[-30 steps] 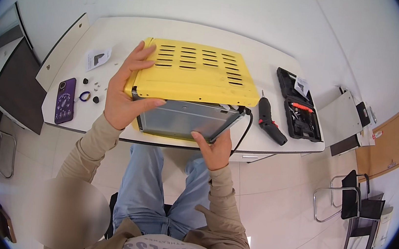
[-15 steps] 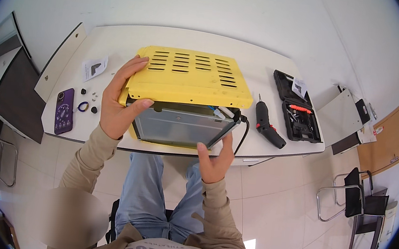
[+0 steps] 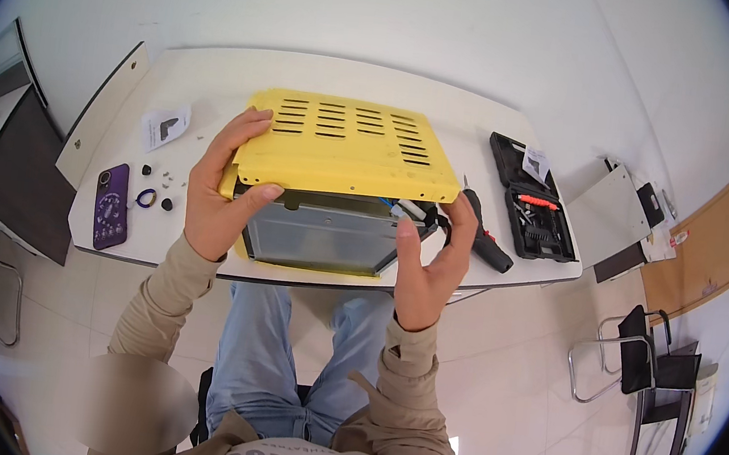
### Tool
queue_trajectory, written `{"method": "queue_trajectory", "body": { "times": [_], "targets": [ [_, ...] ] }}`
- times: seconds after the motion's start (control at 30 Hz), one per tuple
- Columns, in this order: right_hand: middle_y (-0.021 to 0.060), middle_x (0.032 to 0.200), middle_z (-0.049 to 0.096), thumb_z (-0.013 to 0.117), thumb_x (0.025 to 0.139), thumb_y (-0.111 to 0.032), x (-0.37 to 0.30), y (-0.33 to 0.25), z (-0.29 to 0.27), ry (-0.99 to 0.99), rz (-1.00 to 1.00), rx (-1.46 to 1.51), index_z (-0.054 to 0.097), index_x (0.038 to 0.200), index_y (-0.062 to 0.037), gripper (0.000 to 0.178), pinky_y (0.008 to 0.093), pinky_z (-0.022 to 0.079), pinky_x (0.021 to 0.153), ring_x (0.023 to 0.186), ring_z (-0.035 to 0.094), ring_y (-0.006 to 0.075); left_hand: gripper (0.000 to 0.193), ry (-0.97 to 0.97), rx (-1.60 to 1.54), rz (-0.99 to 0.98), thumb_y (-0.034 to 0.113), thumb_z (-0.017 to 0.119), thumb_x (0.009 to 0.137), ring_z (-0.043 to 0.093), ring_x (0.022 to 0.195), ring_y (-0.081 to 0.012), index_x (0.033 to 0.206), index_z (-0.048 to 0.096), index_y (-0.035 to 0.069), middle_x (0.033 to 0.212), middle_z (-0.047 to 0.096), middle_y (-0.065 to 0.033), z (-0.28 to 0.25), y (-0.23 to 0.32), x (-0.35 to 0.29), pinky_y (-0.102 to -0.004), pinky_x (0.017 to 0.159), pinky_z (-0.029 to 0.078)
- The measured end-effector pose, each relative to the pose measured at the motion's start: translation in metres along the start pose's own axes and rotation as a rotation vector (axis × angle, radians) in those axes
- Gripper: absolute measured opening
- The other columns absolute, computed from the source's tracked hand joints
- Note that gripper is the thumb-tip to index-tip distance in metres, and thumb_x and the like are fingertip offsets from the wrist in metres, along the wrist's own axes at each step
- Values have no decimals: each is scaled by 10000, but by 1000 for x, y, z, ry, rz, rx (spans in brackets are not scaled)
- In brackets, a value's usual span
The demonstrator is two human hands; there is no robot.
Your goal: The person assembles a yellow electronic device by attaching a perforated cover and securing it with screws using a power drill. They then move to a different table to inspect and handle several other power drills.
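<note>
A boxy appliance stands at the table's near edge, with a grey metal panel (image 3: 318,238) facing me. Over it lies a yellow metal cover (image 3: 346,149) with rows of slots, its near edge raised above a gap. White and blue wires (image 3: 401,208) show in that gap at the right. My left hand (image 3: 224,180) grips the cover's left end, fingers on top and thumb under the near edge. At the near right corner, my right hand (image 3: 435,258) has its fingers against the cover and its thumb in front of the wires. Its fingertips are partly hidden.
Right of the appliance lies a black power screwdriver (image 3: 487,237), then an open black tool case (image 3: 536,225) with an orange-handled tool. To the left are a purple phone (image 3: 113,206), a ring-shaped band (image 3: 146,197), black knobs (image 3: 167,203), small screws and a paper leaflet (image 3: 165,128).
My right hand has moved up and right, from the appliance's lower right side to the cover's near right corner. The left hand keeps its grip. The view has shifted slightly.
</note>
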State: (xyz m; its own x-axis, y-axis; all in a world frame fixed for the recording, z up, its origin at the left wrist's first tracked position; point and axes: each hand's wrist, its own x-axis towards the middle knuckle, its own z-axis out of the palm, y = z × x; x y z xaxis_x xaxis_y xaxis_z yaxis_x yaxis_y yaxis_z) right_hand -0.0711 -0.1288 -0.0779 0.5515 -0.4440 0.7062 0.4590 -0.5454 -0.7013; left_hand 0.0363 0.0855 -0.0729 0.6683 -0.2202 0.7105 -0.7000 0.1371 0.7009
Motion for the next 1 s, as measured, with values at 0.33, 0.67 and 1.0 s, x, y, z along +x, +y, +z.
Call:
{"method": "queue_trajectory", "body": {
  "times": [0.33,0.67,1.0],
  "targets": [
    [131,1178,568,639,863,-40,-1,7,12,37,74,47,574,1205,-9,349,348,398,970,1085,531,223,556,5,-8,2,95,748,768,424,1340,-284,1277,543,3,1368,519,-144,0,3,1,-378,1112,328],
    [121,1231,546,660,875,-29,8,3,-1,-84,185,175,664,1055,-12,181,309,424,922,1119,499,194,570,9,-14,-8,121,769,748,413,1347,-299,1264,556,6,1362,522,-147,0,1,-1,-382,1111,328],
    [161,1430,403,561,944,-37,5,7,-4,-184,36,215,698,1081,-67,196,352,393,1006,1298,407,250,572,17,9,14,103,751,741,415,1347,-308,1267,551,5,1364,518,-161,0,-2,-2,-391,1108,330]
  ]
}}
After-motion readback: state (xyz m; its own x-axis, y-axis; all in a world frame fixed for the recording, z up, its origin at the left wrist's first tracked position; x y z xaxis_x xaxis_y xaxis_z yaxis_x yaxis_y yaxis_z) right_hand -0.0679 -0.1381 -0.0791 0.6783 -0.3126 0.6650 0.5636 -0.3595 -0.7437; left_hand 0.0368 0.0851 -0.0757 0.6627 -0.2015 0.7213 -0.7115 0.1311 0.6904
